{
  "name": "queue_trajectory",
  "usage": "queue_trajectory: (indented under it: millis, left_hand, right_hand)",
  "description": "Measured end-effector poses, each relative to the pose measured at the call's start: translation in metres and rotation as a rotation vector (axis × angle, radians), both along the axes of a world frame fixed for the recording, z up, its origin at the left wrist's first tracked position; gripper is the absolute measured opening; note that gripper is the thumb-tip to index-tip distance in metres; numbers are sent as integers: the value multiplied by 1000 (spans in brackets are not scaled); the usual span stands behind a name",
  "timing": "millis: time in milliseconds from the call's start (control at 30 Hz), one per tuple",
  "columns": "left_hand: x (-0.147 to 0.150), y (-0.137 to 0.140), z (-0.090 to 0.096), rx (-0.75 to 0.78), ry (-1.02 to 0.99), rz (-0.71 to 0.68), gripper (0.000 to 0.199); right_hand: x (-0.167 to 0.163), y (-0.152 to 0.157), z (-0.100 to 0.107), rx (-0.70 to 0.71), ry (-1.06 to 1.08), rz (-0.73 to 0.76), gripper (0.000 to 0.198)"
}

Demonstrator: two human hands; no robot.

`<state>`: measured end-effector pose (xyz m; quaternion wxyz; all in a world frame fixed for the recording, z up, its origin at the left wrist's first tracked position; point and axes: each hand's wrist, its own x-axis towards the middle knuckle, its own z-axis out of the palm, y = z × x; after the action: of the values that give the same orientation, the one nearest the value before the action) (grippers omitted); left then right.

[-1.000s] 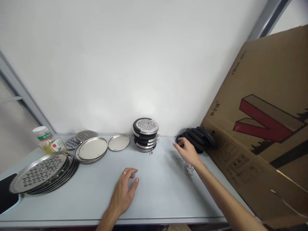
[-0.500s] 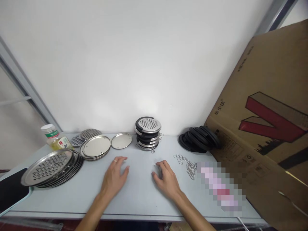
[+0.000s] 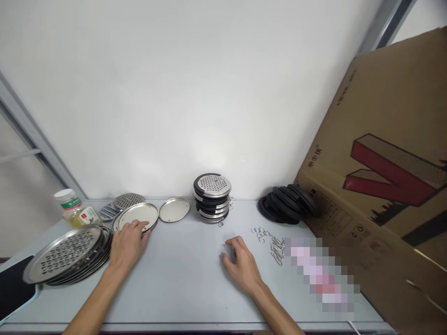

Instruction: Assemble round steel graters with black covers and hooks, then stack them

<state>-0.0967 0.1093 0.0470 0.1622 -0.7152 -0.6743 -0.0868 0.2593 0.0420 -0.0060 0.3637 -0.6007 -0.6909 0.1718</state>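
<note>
My left hand (image 3: 127, 244) is over the near right edge of a small stack of plain round metal discs (image 3: 136, 215). Its fingers stretch across the top disc and the thumb is apart from them near the rim; whether they press on it I cannot tell. Bare above the grey-white table, my right hand (image 3: 242, 265) is half curled, thumb and index finger apart, with nothing between them. Several metal rings (image 3: 261, 232) and elongated metal clips (image 3: 277, 251) lie to its right. Beside the disc stack lies a single plain disc (image 3: 174, 209).
At left are a pile of perforated metal grater discs (image 3: 71, 249), a jar (image 3: 71, 204) and a dark tablet-like object (image 3: 16, 284). Assembled black-rimmed graters (image 3: 212, 195) stand stacked against the wall. Black rings (image 3: 288, 203) lean by a large cardboard box (image 3: 384, 186). A blurred patch covers something at right.
My left hand has moved left from above the middle of the table onto the plain disc stack. The right hand has stayed nearly in place. The view has shifted slightly.
</note>
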Motion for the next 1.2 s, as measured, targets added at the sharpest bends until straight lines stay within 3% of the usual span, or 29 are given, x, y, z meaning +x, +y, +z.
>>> queue_trajectory:
  millis: [200,367,433,533,700,833,967,1067,1133,1200]
  left_hand:
    - [-2,8,8,-101,22,-5,36]
    - [-2,4,23,107,0,-13,38]
    - [1,-6,29,187,-49,-83,36]
    - [15,-32,27,192,-138,-318,28]
    - [66,-83,-12,-8,-202,-747,30]
    - [100,-99,-31,-266,-175,-834,36]
    - [109,-91,-21,-420,-234,-911,28]
    - [94,-67,-1,-409,-247,-844,24]
    - [74,-39,17,-328,-229,-646,25]
    - [47,-3,37,-194,-224,-339,29]
  right_hand:
    - [0,0,-1,-17,9,0,21]
    - [1,0,-1,-14,11,1,20]
    - [1,0,-1,-13,28,3,20]
    - [3,0,0,11,89,11,20]
    - [6,-1,4,33,221,42,26]
    - [6,-3,5,0,256,66,27]
    - [5,-4,3,-60,245,69,28]
    - [4,-2,0,-86,240,68,30]
    - [4,-2,0,-95,237,73,29]
    - [4,-1,0,-105,232,71,29]
